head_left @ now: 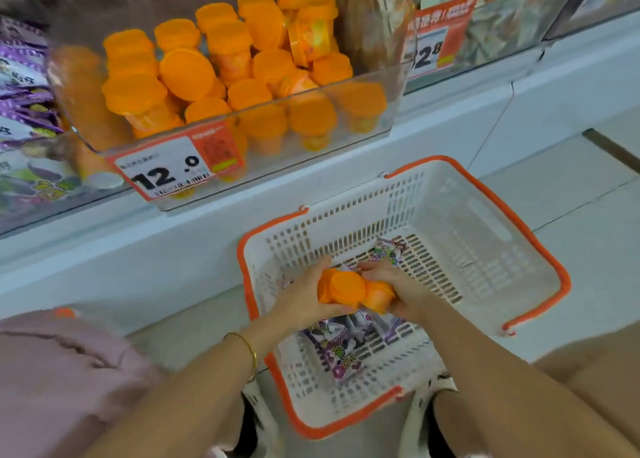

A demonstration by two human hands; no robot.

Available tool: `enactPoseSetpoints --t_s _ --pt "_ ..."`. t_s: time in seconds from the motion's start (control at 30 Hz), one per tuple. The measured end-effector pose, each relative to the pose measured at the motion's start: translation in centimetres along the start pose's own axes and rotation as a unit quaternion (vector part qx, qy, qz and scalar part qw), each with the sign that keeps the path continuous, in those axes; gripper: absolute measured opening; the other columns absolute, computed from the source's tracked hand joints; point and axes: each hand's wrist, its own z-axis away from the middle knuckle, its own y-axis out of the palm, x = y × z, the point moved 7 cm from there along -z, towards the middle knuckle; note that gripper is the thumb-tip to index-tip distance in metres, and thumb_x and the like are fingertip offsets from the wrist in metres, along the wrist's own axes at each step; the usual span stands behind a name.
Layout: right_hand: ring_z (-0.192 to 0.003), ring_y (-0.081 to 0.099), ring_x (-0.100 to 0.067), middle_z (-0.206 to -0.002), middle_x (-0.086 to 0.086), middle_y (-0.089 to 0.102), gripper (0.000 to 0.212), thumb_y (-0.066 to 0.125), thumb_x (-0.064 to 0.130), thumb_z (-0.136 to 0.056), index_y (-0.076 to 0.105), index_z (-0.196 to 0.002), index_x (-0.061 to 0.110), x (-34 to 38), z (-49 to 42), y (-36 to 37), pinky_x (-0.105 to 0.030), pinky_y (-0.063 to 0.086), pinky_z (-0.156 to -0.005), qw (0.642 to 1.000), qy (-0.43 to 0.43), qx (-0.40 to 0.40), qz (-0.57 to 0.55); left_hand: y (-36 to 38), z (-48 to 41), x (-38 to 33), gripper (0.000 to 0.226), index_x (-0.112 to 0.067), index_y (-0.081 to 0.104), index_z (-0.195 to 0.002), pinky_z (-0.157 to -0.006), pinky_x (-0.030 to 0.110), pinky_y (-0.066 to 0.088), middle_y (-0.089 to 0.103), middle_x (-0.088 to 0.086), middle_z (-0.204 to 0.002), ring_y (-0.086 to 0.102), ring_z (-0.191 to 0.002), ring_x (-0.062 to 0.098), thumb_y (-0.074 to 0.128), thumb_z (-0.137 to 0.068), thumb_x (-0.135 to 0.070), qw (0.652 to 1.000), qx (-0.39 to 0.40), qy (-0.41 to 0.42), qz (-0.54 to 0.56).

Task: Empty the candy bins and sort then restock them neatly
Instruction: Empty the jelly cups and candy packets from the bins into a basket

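Observation:
A clear bin (pixel 394 111) on the shelf holds several orange-lidded candy tubs (pixel 187 73). Below it a white basket with an orange rim (pixel 485 249) stands on the floor, with purple candy packets (pixel 339 350) lying in its bottom. Over the basket's left half my left hand (pixel 304 295) grips an orange tub (pixel 341 288) from the left. My right hand (pixel 405 291) holds a second orange tub (pixel 379 296) from the right. The two tubs touch each other just above the purple packets.
A price tag reading 12.0 (pixel 166 172) hangs on the bin's front. Purple packets (pixel 24 87) fill the bin at left, and pale packets (pixel 502 31) the bin at right behind another tag (pixel 433 45). My knees and shoes flank the basket's near edge.

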Motion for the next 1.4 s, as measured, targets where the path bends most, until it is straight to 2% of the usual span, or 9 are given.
enactPoseSetpoints --t_s 0.1,0.23,0.47,0.63,0.73,0.9,1.07,1.2,1.4 --pt "-0.118 0.052 -0.031 -0.138 -0.009 0.049 0.045 0.071 0.021 -0.084 0.055 -0.126 0.020 -1.4 -2.6 -1.8 -0.056 0.046 -0.096 0.990 -0.049 -0.128 0.040 2.9 -0.9 2.7 0.096 -0.042 0.009 -0.145 -0.110 0.041 0.034 0.023 -0.001 -0.154 0.029 -0.138 0.021 0.075 -0.075 -0.047 0.998 0.026 -0.034 0.039" --pt "-0.134 0.037 -0.025 -0.150 0.000 0.035 0.065 0.061 0.045 -0.089 0.036 -0.145 0.022 -1.4 -3.3 -1.5 -0.050 0.039 -0.106 0.978 -0.051 -0.165 0.118 5.2 -1.7 3.9 0.093 -0.018 0.008 -0.151 -0.104 0.011 0.023 0.022 -0.009 -0.149 0.024 -0.136 0.013 0.072 -0.083 -0.019 0.992 0.099 -0.049 0.054" --pt "-0.135 0.036 -0.029 -0.151 -0.003 0.032 0.053 0.042 0.044 -0.099 0.032 -0.146 0.022 0.7 -2.4 -2.2 -0.051 0.041 -0.098 0.978 0.002 -0.193 0.077 -0.6 -2.9 -0.3 0.067 -0.016 0.021 -0.150 -0.111 0.034 0.031 0.023 0.008 -0.154 0.032 -0.137 0.023 0.057 -0.093 -0.018 0.999 0.032 -0.004 -0.039" --pt "-0.088 0.062 -0.022 -0.106 -0.008 0.062 0.033 0.051 0.023 -0.097 0.054 -0.128 0.009 10.0 2.7 2.0 -0.039 0.053 -0.074 0.960 -0.139 -0.196 0.146 -10.1 0.4 -10.0 0.047 -0.021 0.042 -0.140 -0.086 0.031 0.050 0.050 -0.001 -0.135 0.058 -0.102 0.014 0.053 -0.095 -0.016 0.991 -0.052 0.116 -0.026" --pt "-0.070 0.065 -0.020 -0.092 -0.011 0.066 0.018 0.052 0.013 -0.095 0.062 -0.109 0.006 16.3 9.4 4.4 -0.033 0.054 -0.060 0.914 -0.285 -0.247 0.150 -16.1 4.6 -15.4 0.032 -0.022 0.055 -0.127 -0.074 0.027 0.052 0.061 -0.011 -0.104 0.063 -0.088 0.015 0.055 -0.095 -0.019 0.973 -0.122 0.195 0.008" --pt "-0.066 0.065 -0.019 -0.082 -0.005 0.066 0.017 0.052 0.005 -0.086 0.063 -0.095 0.015 25.2 19.9 9.5 -0.032 0.053 -0.062 0.751 -0.539 -0.322 0.205 -26.5 9.7 -17.8 0.020 -0.024 0.063 -0.107 -0.061 0.011 0.045 0.065 -0.006 -0.090 0.065 -0.076 0.012 0.060 -0.091 -0.013 0.918 -0.296 0.260 0.049" --pt "-0.111 0.054 -0.028 -0.121 -0.011 0.058 0.039 0.060 0.016 -0.085 0.055 -0.124 0.012 33.1 14.3 16.1 -0.034 0.042 -0.088 0.636 -0.480 -0.283 0.534 -33.9 6.6 -11.8 0.048 -0.015 0.053 -0.130 -0.101 0.044 0.037 0.051 0.016 -0.131 0.045 -0.123 0.035 0.064 -0.087 -0.035 0.897 -0.369 0.036 -0.240" --pt "-0.128 0.036 -0.044 -0.141 -0.024 0.032 0.071 0.066 0.039 -0.085 0.032 -0.142 0.015 34.7 6.2 16.8 -0.048 0.035 -0.105 0.660 -0.316 -0.239 0.639 -33.8 4.0 -8.5 0.077 -0.020 0.018 -0.149 -0.107 0.056 0.027 0.021 0.020 -0.150 0.023 -0.135 0.043 0.045 -0.090 -0.061 0.890 -0.262 -0.142 -0.346" --pt "-0.125 0.039 -0.046 -0.147 -0.020 0.018 0.087 0.075 0.050 -0.073 0.031 -0.140 0.016 35.9 3.4 16.5 -0.050 0.039 -0.102 0.670 -0.298 -0.271 0.623 -33.4 2.2 -8.4 0.086 -0.032 -0.008 -0.150 -0.099 0.051 0.035 0.004 0.015 -0.154 0.008 -0.139 0.039 0.043 -0.088 -0.064 0.883 -0.245 -0.167 -0.365"
